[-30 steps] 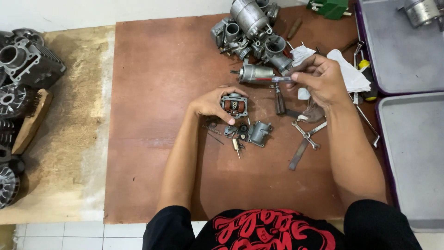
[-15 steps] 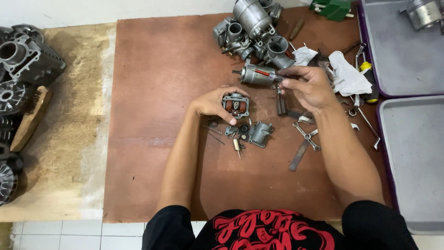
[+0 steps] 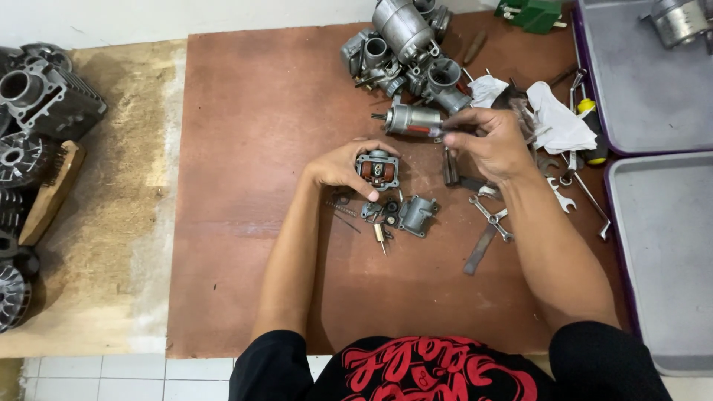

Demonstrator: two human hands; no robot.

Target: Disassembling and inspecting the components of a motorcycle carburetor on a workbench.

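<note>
My left hand (image 3: 338, 167) rests on the brown board (image 3: 252, 186) and grips a small carburetor body (image 3: 377, 169) with its open underside up. My right hand (image 3: 490, 141) hovers just right of it, fingers closed around a thin tool (image 3: 444, 131) with a dark grip. A grey cylindrical motor (image 3: 407, 119) lies right behind that tool. Below the carburetor body lie a float bowl (image 3: 418, 215), small black parts (image 3: 382, 210) and a brass jet (image 3: 379, 233).
Several carburetors (image 3: 405, 44) are heaped at the board's back. White rags (image 3: 553, 119), wrenches (image 3: 490, 215) and a screwdriver (image 3: 590, 130) lie to the right. Two grey trays (image 3: 653, 223) stand at right. Dark engine cylinders and a wooden brush (image 3: 44, 193) sit at left.
My right hand has moved left and down from the rags with the thin tool, nearer the carburetor body. The left hand has kept still.
</note>
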